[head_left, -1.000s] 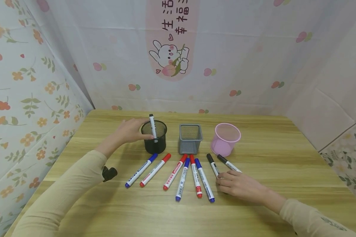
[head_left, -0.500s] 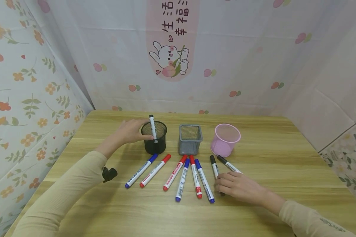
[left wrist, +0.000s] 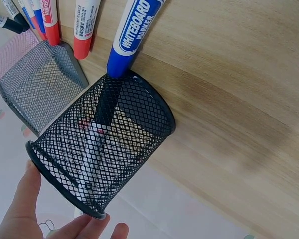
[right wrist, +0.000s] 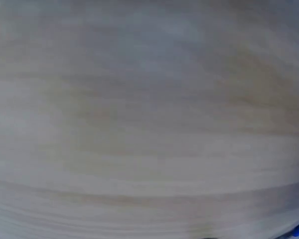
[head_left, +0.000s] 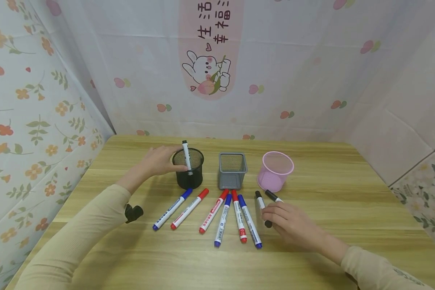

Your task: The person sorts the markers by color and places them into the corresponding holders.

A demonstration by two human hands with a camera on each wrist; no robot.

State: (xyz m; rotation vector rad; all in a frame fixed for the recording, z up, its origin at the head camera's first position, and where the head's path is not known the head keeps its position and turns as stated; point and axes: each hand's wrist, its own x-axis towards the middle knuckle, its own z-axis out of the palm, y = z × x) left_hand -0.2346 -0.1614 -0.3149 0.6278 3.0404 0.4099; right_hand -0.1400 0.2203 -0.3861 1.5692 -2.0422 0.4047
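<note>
My left hand (head_left: pixel 161 160) holds the rim of the round black mesh pen holder (head_left: pixel 193 179), thumb and fingers spread along its edge. One black-capped whiteboard marker (head_left: pixel 187 155) leans upright inside that holder; the left wrist view shows it through the mesh. On the right, my right hand (head_left: pixel 293 223) pinches a second black whiteboard marker (head_left: pixel 261 202), whose lower end seems raised off the table. Beside it lies another black marker (head_left: pixel 273 195), partly hidden behind the hand. The right wrist view is blurred and shows mostly tabletop.
A square grey mesh holder (head_left: pixel 233 177) and a round pink one (head_left: pixel 272 177) stand right of the black one. In front, several red and blue markers lie fanned out, among them a blue marker (head_left: pixel 172 209) and a red marker (head_left: pixel 190 208). A patterned cloth (head_left: pixel 293 72) hangs behind the table.
My right hand has drawn the black marker away from its resting spot and tilted it up, its lower end now showing left of the fingers. The left hand has stayed still.
</note>
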